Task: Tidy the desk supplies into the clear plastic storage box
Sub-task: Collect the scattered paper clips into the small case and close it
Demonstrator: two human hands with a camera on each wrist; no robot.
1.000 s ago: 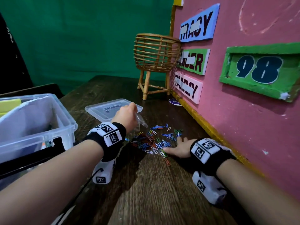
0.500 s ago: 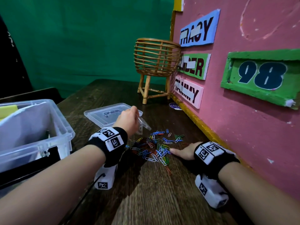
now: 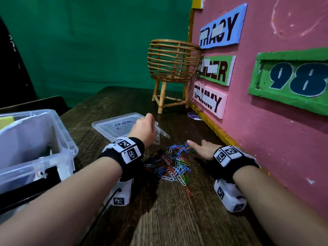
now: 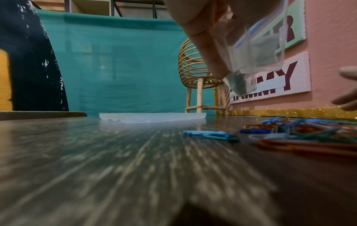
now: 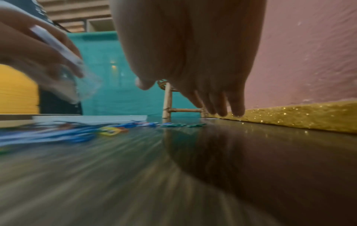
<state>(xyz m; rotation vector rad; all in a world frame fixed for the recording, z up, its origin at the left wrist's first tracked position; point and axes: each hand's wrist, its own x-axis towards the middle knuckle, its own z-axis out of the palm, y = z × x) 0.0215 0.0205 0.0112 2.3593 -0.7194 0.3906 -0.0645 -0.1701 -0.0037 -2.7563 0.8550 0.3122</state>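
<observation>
While the left hand (image 3: 143,129) pinched a small clear bag (image 3: 161,134) above the wooden table (image 3: 177,219), the head view showed the right hand (image 3: 202,149) flat, fingers straight, touching the far edge of the coloured paper clips (image 3: 173,164). A clear storage box (image 3: 53,139) stood at left, its lid (image 3: 113,126) lying beyond the clips.

From the left wrist, fingers (image 4: 208,50) gripped the bag (image 4: 257,50) off the table.

From the right wrist, the straight fingers (image 5: 218,97) pointed down, tips close to the table; contact unclear.

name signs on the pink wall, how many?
3, stacked in a column beside the wicker basket: blue sign on top, green sign in the middle, pink sign lowest. More may lie outside the frame.
</observation>
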